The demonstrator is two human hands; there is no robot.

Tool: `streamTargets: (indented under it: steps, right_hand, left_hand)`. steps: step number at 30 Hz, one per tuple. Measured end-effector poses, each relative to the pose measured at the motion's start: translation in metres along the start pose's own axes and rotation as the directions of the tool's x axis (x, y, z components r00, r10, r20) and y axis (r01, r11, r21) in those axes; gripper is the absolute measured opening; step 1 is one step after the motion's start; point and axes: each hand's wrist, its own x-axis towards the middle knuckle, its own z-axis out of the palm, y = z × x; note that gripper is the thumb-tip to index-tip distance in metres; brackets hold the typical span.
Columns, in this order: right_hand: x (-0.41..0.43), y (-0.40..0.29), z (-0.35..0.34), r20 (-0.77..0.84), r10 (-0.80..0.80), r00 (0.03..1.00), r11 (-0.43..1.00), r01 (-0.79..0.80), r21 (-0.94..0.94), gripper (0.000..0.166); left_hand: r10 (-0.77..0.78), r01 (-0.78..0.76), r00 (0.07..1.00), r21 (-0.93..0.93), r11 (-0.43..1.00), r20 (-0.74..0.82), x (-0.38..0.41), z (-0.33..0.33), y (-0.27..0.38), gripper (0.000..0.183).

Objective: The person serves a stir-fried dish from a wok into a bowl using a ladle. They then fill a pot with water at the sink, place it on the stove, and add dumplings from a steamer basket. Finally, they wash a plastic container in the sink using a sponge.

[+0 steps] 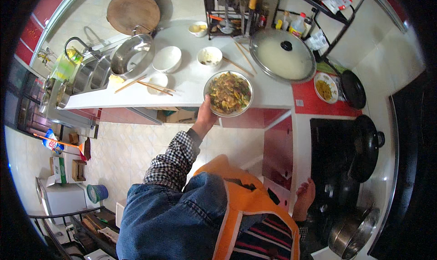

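My left hand [205, 115] grips the near rim of a round dish of cooked food [229, 93], with the thumb over the edge. The dish is at the front edge of the white counter [186, 97]; whether it rests there or is held just above, I cannot tell. Behind it stands a white bowl with food remains [209, 57], with wooden chopsticks [239, 67] to the right. My right hand [304, 195] hangs beside the black stove [327, 157], its fingers loosely curled, and nothing shows in it.
A large pan with a glass lid [273, 58] stands at the counter's right. Left are white bowls [167, 59], a steel basin [131, 56] and a sink [90, 76]. A patterned bowl of yellow food [325, 87] lies on a red mat. A black wok [365, 150] and steel pot [348, 231] flank the stove.
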Motion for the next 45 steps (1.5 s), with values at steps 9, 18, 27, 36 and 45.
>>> streamTargets:
  steps: [9, 18, 27, 36, 45]
  right_hand:
    - [-0.011, 0.026, 0.024, -0.026, 0.047, 0.999, 0.999, -0.048, -0.02, 0.034]
    - [0.016, 0.046, 0.051, -0.077, 0.019, 0.997, 0.981, -0.034, -0.192, 0.036]
    - [0.023, 0.08, 0.158, -0.006, 0.073, 0.997, 0.993, -0.073, -0.089, 0.032]
    - [0.021, 0.028, 0.306, -0.079, -0.028, 0.996, 0.983, 0.013, -0.181, 0.03]
    - [0.089, 0.025, 0.382, 0.086, 0.178, 0.98, 0.98, -0.17, -0.1, 0.027]
  left_hand:
    - [0.181, -0.182, 0.983, 0.086, 0.979, 0.019, 0.026, 0.024, 0.104, 0.058]
    - [0.464, -0.467, 0.864, 0.034, 0.884, -0.198, 0.162, -0.004, 0.206, 0.047]
    - [0.518, -0.544, 0.781, 0.029, 0.839, -0.349, 0.317, -0.087, 0.31, 0.043]
    - [0.509, -0.519, 0.847, -0.03, 0.854, -0.153, 0.398, -0.179, 0.348, 0.059]
    - [0.366, -0.36, 0.928, 0.076, 0.93, -0.07, 0.363, -0.125, 0.396, 0.067]
